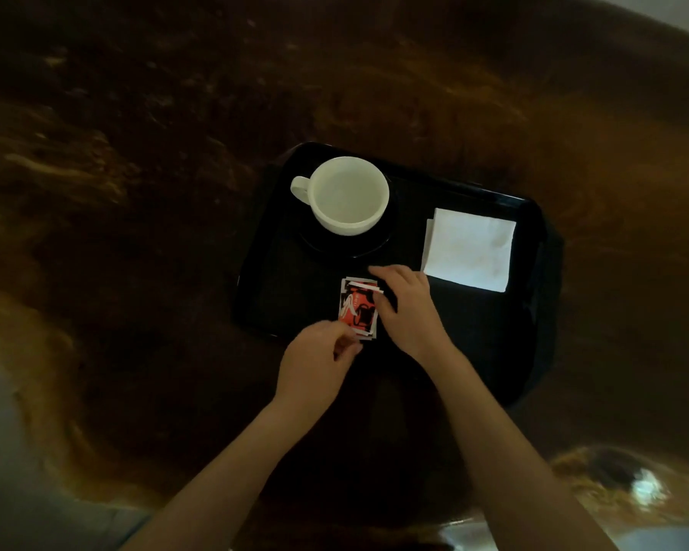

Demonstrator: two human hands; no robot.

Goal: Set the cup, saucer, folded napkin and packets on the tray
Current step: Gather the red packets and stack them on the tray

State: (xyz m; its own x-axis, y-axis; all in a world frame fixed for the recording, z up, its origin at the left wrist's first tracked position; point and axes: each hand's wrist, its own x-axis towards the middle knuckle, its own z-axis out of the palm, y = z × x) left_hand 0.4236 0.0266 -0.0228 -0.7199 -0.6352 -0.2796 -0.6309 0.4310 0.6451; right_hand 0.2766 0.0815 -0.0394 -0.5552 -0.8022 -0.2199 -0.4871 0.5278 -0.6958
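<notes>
A black tray [474, 344] lies on a dark brown table. At its far left an empty white cup [348, 194] stands on a black saucer [346, 248], handle to the left. A folded white napkin [470, 248] lies flat at the tray's far right. A small stack of red, black and white packets [356, 306] rests near the tray's front left. My left hand [319, 365] pinches the stack's near corner. My right hand [406, 308] holds its right and far edges with fingers curled over it.
The table [156, 192] is glossy dark brown wood with mottled grain all around the tray. A bright reflection [648, 487] shows at the near right. The table's near edge [96, 507] curves at lower left.
</notes>
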